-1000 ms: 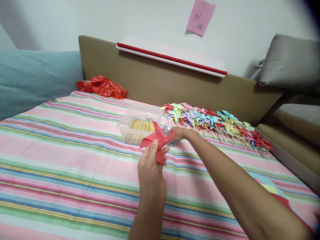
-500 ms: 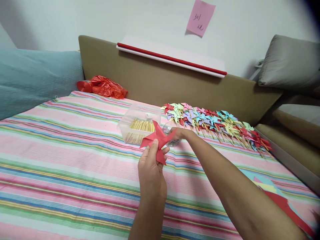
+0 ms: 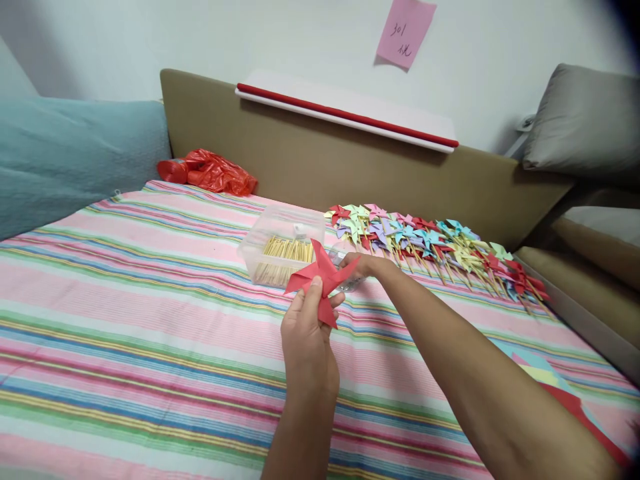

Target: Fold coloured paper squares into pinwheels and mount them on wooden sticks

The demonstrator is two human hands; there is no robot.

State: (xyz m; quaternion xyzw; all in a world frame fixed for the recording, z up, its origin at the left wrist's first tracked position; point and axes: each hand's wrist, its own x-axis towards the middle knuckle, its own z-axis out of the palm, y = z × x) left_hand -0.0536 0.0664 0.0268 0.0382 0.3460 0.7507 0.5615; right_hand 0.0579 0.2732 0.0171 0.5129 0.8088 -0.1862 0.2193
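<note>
A red paper pinwheel head [image 3: 324,275] with pointed blades is pinched at its middle by my left hand [image 3: 311,320], thumb on top. Behind it, my right hand [image 3: 361,265] reaches to a small clear container [image 3: 345,253] that holds small shiny pieces. The blades and the hand's own back hide most of its fingers, so what they grip does not show. Just left of the container stands a translucent plastic box [image 3: 254,250] with many thin wooden sticks [image 3: 290,249].
A long row of finished pinwheels on sticks [image 3: 410,237] lies at the back right. Coloured paper sheets [image 3: 555,383] lie under my right forearm. A red plastic bag [image 3: 215,173] rests at the back left, before a brown headboard [image 3: 300,160]. Striped cloth [image 3: 150,333] covers the bed.
The whole view has shifted slightly. My left hand still holds the red pinwheel head, and my right hand stays at the clear container with little visible movement.
</note>
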